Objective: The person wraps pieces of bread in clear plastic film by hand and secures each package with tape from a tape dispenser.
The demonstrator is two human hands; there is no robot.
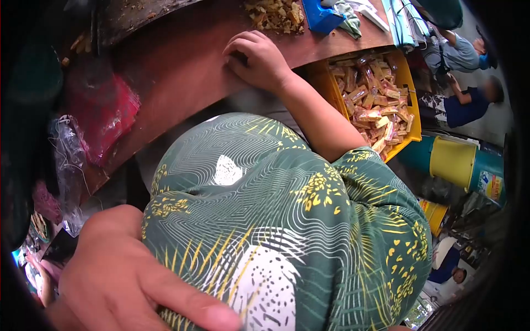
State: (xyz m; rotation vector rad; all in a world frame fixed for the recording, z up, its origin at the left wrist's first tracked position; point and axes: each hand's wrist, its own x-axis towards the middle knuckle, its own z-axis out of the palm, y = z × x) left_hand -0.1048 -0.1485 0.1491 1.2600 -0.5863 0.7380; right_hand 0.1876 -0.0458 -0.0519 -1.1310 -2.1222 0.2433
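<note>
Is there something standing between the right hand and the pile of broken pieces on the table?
Nothing visible stands between the right hand and the pile of broken pieces: only brown tabletop shows there. The blue object is beside the pile, outside that path.

Green, yellow-and-white patterned, short-sleeved shirt (326, 220)
</note>
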